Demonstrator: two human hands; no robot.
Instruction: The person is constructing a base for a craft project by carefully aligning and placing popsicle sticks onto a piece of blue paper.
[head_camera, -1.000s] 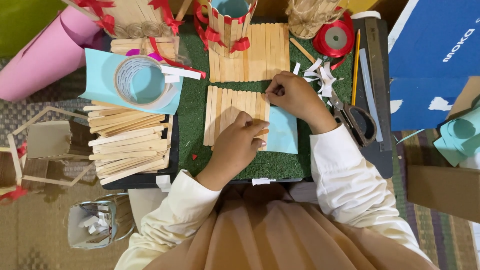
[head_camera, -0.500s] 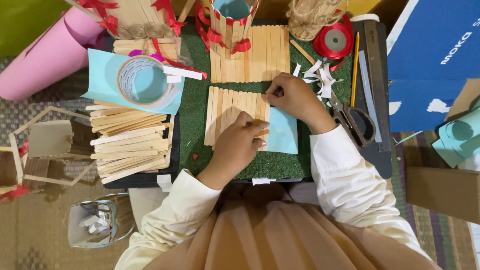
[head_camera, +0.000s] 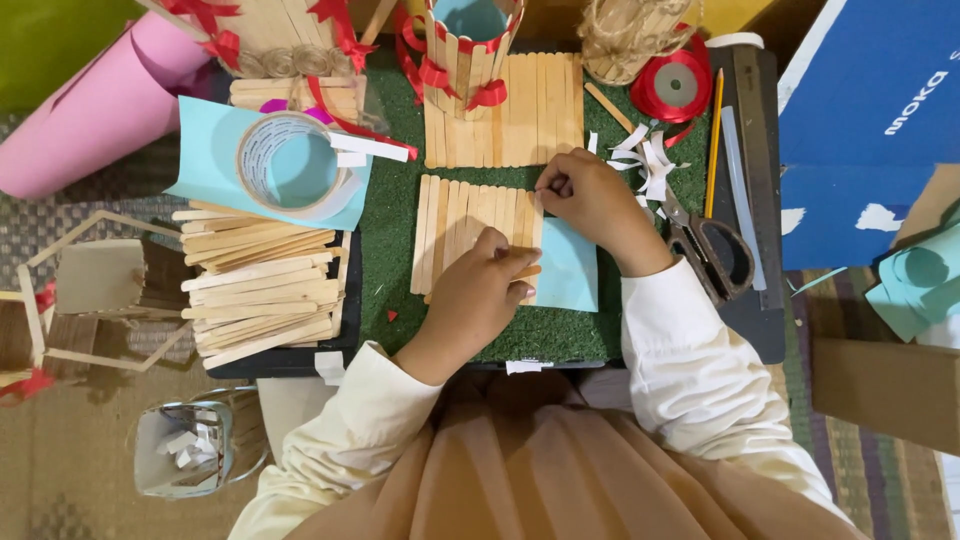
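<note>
A row of wooden craft sticks (head_camera: 460, 225) lies side by side on a light blue paper sheet (head_camera: 570, 270) on the green mat (head_camera: 390, 260). My left hand (head_camera: 480, 295) presses down on the lower right of the row, fingers on the last sticks. My right hand (head_camera: 590, 200) pinches the top end of the rightmost stick at the paper's upper edge. Both sleeves are cream coloured.
A second stick panel (head_camera: 530, 110) with a ribboned stick cup (head_camera: 470, 50) lies behind. A tape roll (head_camera: 290, 160) and loose stick pile (head_camera: 260, 280) sit left. Scissors (head_camera: 710, 245), pencil (head_camera: 713, 140), ruler, red ribbon spool (head_camera: 675, 85) and paper scraps are right. A blue box (head_camera: 870, 120) stands far right.
Both hands stay on the stick row; the fingers shift only slightly. The view has drifted a little.
</note>
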